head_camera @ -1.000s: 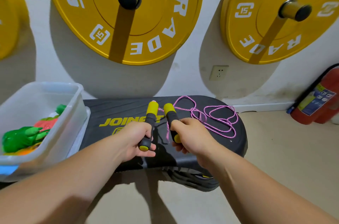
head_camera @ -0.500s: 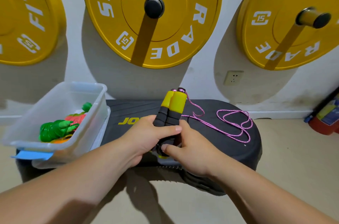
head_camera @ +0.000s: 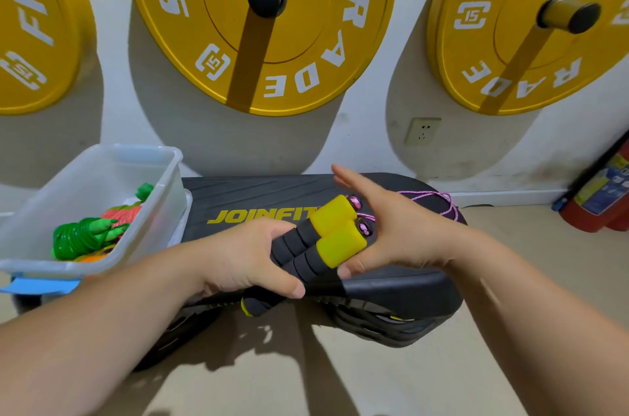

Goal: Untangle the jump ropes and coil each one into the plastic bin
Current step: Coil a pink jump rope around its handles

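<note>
**Pairing the pink jump rope's handles for coiling**
The left hand [head_camera: 248, 255] is gripping both foam handles [head_camera: 326, 238] side by side above the black step platform [head_camera: 258, 190]. The right hand [head_camera: 391, 228] is hovering just beside their yellow ends, fingers spread and holding nothing. The pink cord [head_camera: 439, 201] is trailing on the platform, so gathering it in even loops is probably the way to get it tidily into the plastic bin [head_camera: 163, 177].

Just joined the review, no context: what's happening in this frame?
A person is tidying jump ropes. The left hand grips both black-and-yellow handles together above the black step platform. The right hand is open beside their yellow ends, holding nothing. The pink cord lies loose on the platform, not yet coiled. The plastic bin at left already holds a coiled green rope and an orange-red rope.
</note>
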